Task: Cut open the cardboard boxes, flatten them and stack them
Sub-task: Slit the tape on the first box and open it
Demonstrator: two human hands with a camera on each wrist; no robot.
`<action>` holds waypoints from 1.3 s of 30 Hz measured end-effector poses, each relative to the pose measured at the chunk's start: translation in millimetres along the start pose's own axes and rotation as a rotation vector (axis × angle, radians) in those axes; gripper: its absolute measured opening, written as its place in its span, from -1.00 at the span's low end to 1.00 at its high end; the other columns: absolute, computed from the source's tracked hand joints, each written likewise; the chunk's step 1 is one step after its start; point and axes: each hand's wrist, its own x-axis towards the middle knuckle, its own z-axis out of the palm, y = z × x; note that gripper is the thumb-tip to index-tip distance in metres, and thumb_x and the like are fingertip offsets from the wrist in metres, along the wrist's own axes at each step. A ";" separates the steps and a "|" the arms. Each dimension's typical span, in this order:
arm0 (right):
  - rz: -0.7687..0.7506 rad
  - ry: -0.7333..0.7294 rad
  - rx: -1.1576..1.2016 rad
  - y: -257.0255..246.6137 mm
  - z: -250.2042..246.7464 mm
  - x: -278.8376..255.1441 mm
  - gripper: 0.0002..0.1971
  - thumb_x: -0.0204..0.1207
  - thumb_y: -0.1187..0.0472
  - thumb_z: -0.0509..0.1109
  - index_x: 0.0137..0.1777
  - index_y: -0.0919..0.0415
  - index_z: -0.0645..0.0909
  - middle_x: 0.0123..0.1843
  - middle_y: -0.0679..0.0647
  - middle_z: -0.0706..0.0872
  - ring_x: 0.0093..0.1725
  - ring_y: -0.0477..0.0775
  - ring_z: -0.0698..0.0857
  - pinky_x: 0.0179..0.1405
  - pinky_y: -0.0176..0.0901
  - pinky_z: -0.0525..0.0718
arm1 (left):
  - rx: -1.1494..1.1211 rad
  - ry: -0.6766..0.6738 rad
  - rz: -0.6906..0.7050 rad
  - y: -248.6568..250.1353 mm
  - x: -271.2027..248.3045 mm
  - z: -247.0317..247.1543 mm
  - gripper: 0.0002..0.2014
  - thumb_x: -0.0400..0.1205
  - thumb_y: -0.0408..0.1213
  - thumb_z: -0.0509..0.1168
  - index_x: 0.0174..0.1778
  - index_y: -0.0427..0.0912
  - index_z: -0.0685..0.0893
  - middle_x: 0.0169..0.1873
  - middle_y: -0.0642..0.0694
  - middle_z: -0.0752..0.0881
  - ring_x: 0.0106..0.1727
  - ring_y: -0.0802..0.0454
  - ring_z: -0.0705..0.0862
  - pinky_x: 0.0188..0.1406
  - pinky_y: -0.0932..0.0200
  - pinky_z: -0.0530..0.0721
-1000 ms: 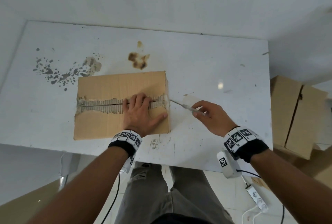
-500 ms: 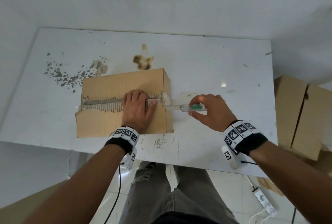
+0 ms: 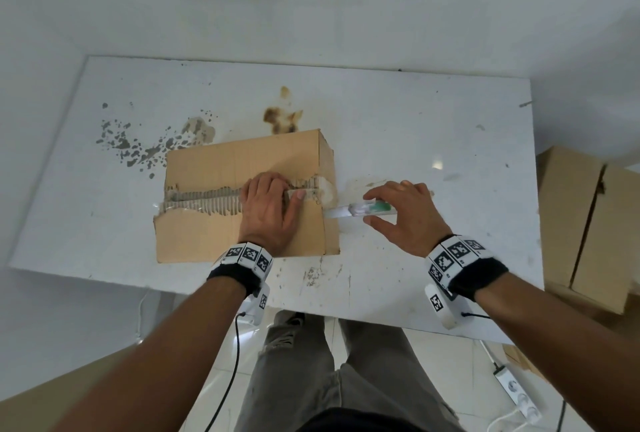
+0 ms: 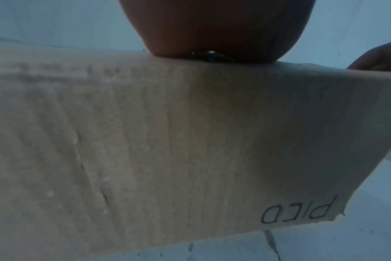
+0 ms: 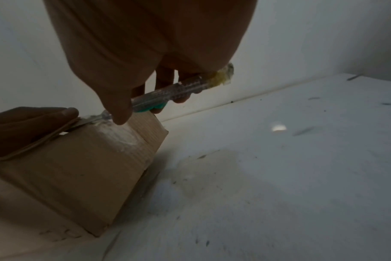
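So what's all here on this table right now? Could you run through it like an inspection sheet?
Surface: white table, stained and chipped.
Job's things: cardboard box with torn top seam; utility knife, blade at the box's right end.
Clutter: nothing seen.
Grippers: left hand presses the box top, fingers at the seam; right hand grips the knife.
Cables: black wire from left wrist; white power strip on floor.
Surroundings: more cardboard boxes at right; white wall.
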 end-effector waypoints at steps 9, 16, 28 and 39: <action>0.085 -0.143 -0.086 4.9 9.4 -19.0 -0.70 0.59 -0.14 0.40 0.27 -0.13 0.60 -0.07 -0.20 0.69 -0.05 -0.02 0.52 0.24 0.01 0.36 | -0.024 -0.042 0.072 -2.2 -12.6 26.2 -0.61 0.78 0.03 0.11 -0.08 -0.22 0.63 0.06 -0.17 0.67 0.26 -0.22 0.59 0.37 -0.24 0.48; 0.061 -0.056 0.024 0.8 3.4 -20.2 -0.68 0.56 -0.20 0.39 0.25 -0.14 0.63 -0.07 -0.21 0.70 -0.04 -0.04 0.56 0.21 -0.04 0.34 | -0.101 0.044 0.085 -5.9 -6.1 8.7 -0.70 0.76 -0.09 0.20 -0.12 -0.25 0.63 0.03 -0.18 0.69 0.22 -0.20 0.62 0.31 -0.21 0.53; -0.146 0.050 -0.093 -47.6 -28.2 24.3 -0.60 0.56 -0.23 0.32 0.25 -0.06 0.72 -0.16 -0.12 0.72 -0.12 0.04 0.58 0.06 0.04 0.47 | -0.241 0.072 -0.005 -5.5 16.5 -44.0 -0.62 0.79 -0.06 0.08 -0.01 -0.26 0.68 -0.08 0.07 0.69 -0.08 0.27 0.51 0.27 -0.22 0.56; 0.036 -0.013 -0.121 -28.3 -26.2 10.6 -0.71 0.64 -0.16 0.34 0.24 -0.06 0.61 -0.15 -0.10 0.73 -0.17 0.08 0.65 0.01 0.04 0.52 | 0.046 -0.211 0.112 0.6 26.5 -34.2 -0.14 0.34 0.49 0.36 0.28 -0.19 0.49 0.32 -0.05 0.56 0.37 -0.04 0.50 0.61 -0.26 0.24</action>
